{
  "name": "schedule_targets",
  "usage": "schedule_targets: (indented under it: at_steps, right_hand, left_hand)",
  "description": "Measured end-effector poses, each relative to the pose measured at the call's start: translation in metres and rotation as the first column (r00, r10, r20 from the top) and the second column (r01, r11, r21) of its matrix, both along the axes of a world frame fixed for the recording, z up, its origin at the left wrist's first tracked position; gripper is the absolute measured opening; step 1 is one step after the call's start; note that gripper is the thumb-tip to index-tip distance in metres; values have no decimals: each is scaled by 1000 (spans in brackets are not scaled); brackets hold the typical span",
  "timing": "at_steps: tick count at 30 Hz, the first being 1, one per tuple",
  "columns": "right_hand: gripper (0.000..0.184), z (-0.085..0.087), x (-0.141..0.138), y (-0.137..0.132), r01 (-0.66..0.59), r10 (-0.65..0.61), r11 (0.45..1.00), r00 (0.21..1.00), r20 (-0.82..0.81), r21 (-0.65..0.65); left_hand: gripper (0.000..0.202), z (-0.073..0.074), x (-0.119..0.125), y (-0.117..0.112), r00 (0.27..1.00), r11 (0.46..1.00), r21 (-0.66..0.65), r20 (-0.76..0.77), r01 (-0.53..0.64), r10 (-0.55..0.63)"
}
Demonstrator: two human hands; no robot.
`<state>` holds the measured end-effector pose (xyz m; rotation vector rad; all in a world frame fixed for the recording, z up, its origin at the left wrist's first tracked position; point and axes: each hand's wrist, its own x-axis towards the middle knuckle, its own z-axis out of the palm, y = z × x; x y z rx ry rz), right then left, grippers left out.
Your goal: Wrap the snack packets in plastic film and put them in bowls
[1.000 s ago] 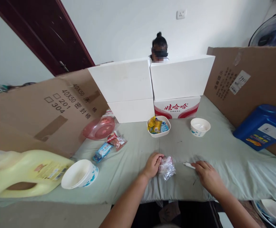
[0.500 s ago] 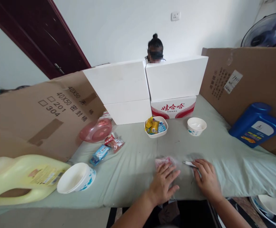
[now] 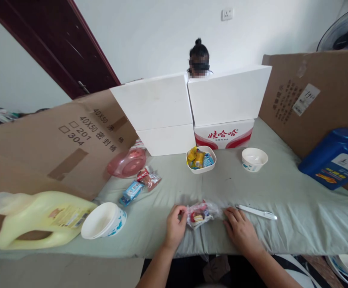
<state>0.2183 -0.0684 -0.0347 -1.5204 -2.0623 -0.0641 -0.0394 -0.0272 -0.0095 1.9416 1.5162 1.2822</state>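
One clear-wrapped packet [image 3: 201, 218] takes the near middle of the green cloth [image 3: 150, 234], set between two bare hands, presumably so either end is in easy reach! Here's the left hand [image 3: 175, 226], thumb and forefinger pinching the crinkled left edge, likely to steady that slippery film, its other fingers curled in behind. Across to the right hand [image 3: 242, 229]: palm down, fingers bent and lying close together, tips low by the packet's right end; whether they touch the film, I can't tell. Just right of them lies a slim white tool [image 3: 258, 212], flat on the cloth, out of both hands and handy for the right one. Farther off, dead ahead, the oval dish [image 3: 201, 171] gathers wrapped snacks [image 3: 198, 160], its raised wall seemingly keeping them together. Out left, a blue packet [image 3: 131, 193] and a red-and-brown packet [image 3: 149, 179] lie loose, near the stacked bowls [image 3: 118, 225]; far right, a single bowl [image 3: 254, 166]. And at the far edge, white boxes [image 3: 231, 98] stand stacked like a screen, apparently to divide this side from the person [image 3: 199, 52] beyond
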Motion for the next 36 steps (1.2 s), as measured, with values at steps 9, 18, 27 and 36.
schedule_targets:
  at_steps: [9, 18, 27, 36]
  right_hand:
    - [22, 47, -26, -26, -290, 311, 950, 912, -267, 116]
    - [28, 25, -26, -5, -158, 154, 987, 983, -103, -28]
    - [37, 2, -9, 1, -39, 29, 997, 988, -150, -60]
    - [23, 26, -11, 4, -107, 77, 987, 971, -226, -124]
  left_hand:
    - [26, -7, -11, -19, 995, 987, -163, 97, 6, 10]
    - [17, -1, 14, -1, 998, 989, -144, 63, -11, 20]
    - [12, 11, -14, -15, 985, 961, 232, -53, -150, 167]
    - [27, 27, 40, -17, 857, 909, -122, -305, 398, -415]
